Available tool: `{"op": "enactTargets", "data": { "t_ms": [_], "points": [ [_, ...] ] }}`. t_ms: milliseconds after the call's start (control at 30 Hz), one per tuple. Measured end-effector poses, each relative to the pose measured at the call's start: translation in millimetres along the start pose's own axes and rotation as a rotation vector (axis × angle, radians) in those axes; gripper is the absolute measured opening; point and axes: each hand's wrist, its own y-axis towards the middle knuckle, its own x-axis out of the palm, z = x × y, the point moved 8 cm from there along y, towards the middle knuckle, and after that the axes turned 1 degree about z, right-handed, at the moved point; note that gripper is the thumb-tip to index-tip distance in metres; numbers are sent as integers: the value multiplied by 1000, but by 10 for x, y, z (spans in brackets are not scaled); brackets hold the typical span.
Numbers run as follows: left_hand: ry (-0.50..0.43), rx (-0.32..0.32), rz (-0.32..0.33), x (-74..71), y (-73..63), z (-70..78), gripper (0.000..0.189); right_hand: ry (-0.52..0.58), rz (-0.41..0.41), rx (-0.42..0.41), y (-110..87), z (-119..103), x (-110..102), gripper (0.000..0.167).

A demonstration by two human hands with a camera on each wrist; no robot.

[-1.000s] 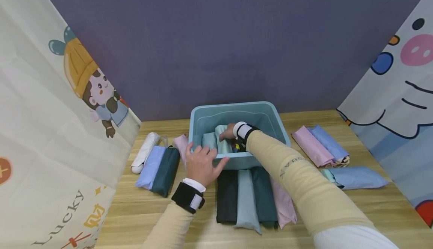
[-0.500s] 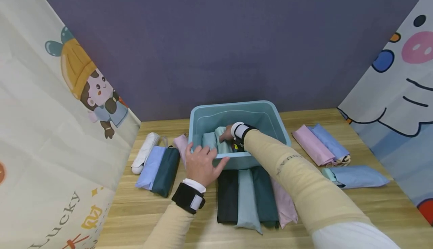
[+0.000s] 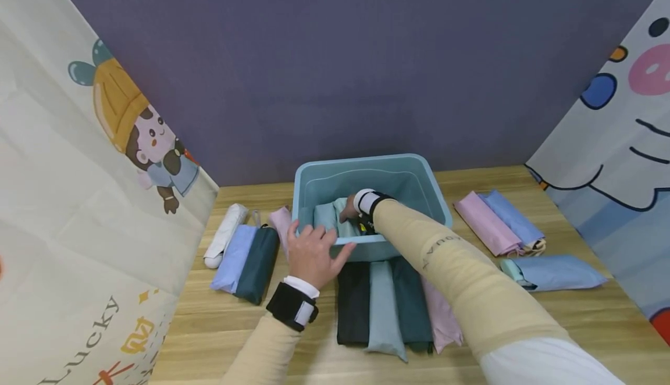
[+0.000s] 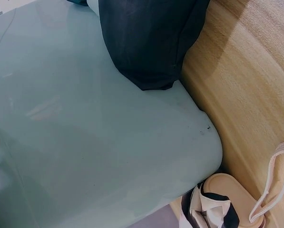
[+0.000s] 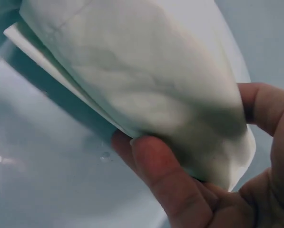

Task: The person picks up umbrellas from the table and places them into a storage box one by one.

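Wooden table (image 3: 209, 327); blue-green bin (image 3: 366, 250) holding pale mint fabric bundle (image 5: 142, 71), softly creased

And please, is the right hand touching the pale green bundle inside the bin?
Touching. The right wrist view shows it: the right hand grips the pale green bundle, with fingers against two sides.

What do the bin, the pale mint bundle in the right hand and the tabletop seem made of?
Bin: probably moulded plastic, smooth with a slight sheen, judging by its rounded corners and soft reflections.
Pale mint bundle: likely thin fabric, matte, since it creases softly; the fibre is unclear.
Tabletop: wood or wood-look laminate; grain streaks show, but which is unclear.
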Motion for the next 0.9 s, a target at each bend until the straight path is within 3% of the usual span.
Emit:
{"op": "enactTargets", "data": {
  "t_ms": [233, 433, 633, 900],
  "points": [
    [7, -3, -7, -36, 5, 22, 58, -25, -53, 42, 122, 18, 79, 66],
    [6, 0, -7, -60, 6, 33, 57, -46, -77, -14, 9, -29, 71, 75],
    [3, 3, 4, -75, -1, 25, 57, 34, -69, -65, -62, -81, 26, 55],
    [16, 0, -8, -64, -8, 23, 58, 37, -41, -12, 50, -9, -35, 46]
  ]
}}
